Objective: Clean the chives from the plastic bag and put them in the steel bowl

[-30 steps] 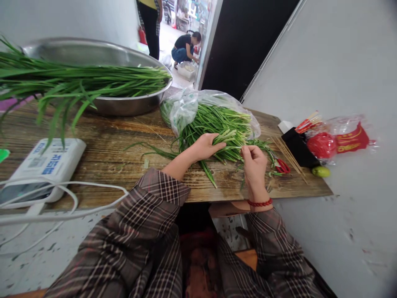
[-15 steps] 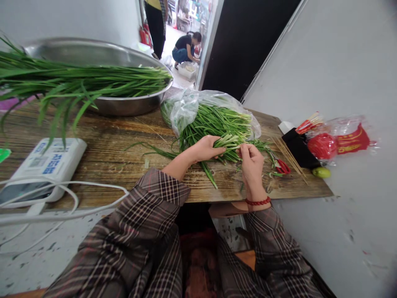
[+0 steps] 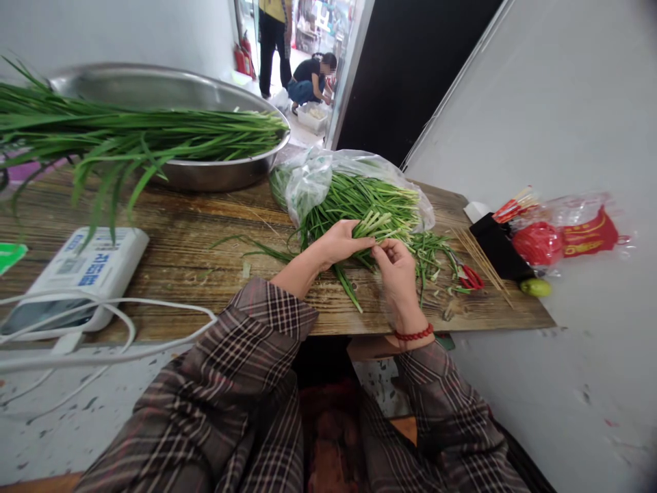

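Observation:
My left hand (image 3: 341, 243) is closed round a small bunch of green chives (image 3: 374, 222), whose pale ends point up and right. Its thumb meets the fingertips of my right hand (image 3: 397, 270), which are pinched together at the near side of the bunch; what they pinch is too small to make out. Behind both hands, a larger heap of chives (image 3: 367, 195) lies in an open clear plastic bag (image 3: 308, 188). Loose green trimmings (image 3: 431, 250) lie right of my right hand, beside red-handled scissors (image 3: 471, 277).
A steel basin (image 3: 215, 174) of long chives stands at the back left. Nearer are a white scale (image 3: 87, 274) and white cables (image 3: 169, 308). Thin sticks (image 3: 482, 260), a black box (image 3: 500, 246) and a green fruit (image 3: 535, 287) are at the right. Two people are beyond the doorway.
My right hand has moved left and slightly down, from the pale ends of the bunch to my left thumb. My left hand stays on the bunch. The view has shifted slightly.

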`<state>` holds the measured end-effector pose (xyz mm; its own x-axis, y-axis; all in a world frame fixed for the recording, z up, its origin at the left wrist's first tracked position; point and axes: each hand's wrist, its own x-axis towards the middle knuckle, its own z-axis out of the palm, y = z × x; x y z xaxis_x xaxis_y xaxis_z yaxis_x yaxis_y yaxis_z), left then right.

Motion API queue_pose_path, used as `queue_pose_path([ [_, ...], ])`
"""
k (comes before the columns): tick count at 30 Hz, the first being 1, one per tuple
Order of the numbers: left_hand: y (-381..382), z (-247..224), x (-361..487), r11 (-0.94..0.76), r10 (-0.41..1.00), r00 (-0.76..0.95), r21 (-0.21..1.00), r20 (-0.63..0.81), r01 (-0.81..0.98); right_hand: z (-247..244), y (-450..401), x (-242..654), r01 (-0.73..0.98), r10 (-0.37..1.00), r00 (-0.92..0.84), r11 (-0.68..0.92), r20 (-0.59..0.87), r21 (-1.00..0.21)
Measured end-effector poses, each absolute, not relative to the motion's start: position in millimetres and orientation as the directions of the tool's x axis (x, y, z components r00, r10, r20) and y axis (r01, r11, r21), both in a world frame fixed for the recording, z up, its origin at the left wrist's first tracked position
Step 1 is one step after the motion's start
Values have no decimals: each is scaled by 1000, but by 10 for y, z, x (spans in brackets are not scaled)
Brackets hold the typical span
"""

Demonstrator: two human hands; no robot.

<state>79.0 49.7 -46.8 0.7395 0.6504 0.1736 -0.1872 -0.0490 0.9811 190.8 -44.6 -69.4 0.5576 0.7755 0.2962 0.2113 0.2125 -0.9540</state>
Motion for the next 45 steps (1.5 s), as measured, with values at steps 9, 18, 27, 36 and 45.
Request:
queue_pose_path([
  [9, 503, -477, 799, -94, 657, 729, 980, 193, -175, -726, -405, 1888, 170, 779, 557, 234, 289, -957],
  [18, 506, -459, 791, -63, 711, 680, 979, 181, -195, -828, -495, 1941, 391, 926, 295, 106, 234, -914],
  [27, 494, -469, 798, -19, 653, 733, 971, 191, -237, -785, -629, 2376, 521, 891, 375, 27, 257, -853],
  [36, 484, -428, 753, -97, 577, 784, 972, 230, -213, -725, -661, 2404, 652, 850, 381, 32, 364, -758],
  [45, 456, -418, 769, -152, 652, 737, 983, 177, -101, -342, -677, 2406, 693, 771, 340, 182, 538, -698],
])
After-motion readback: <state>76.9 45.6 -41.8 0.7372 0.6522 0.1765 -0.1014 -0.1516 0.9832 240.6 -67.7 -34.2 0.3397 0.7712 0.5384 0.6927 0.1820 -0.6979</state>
